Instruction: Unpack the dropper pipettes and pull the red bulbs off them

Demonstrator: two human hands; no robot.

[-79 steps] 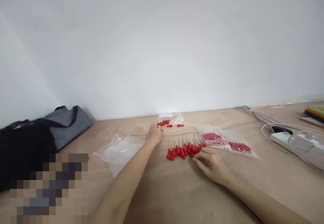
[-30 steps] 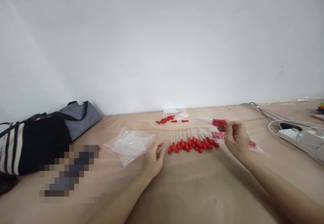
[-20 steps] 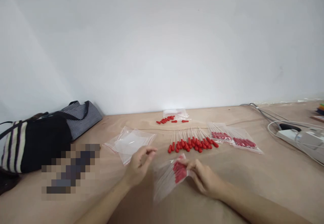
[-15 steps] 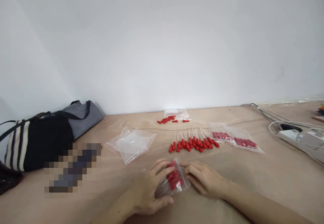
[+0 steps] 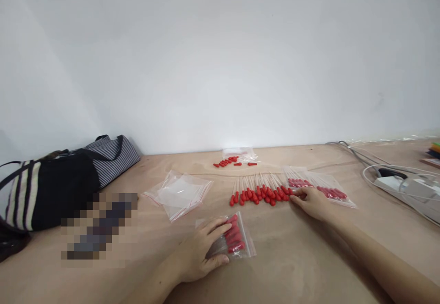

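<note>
My left hand lies on a clear zip bag of red-bulbed droppers near the front of the wooden table, fingers wrapped over the bag. My right hand reaches to the right end of a row of loose droppers, its fingertips touching a red bulb there. Two more filled dropper bags lie just beyond that hand.
A stack of empty zip bags lies to the left. Loose red bulbs and a small bag sit near the wall. A striped bag is at far left. Cables and a power strip are at right.
My right hand carried a filled bag from the right pile to the front. Both hands set it down. The right hand has since let go and moved back to the loose droppers.
</note>
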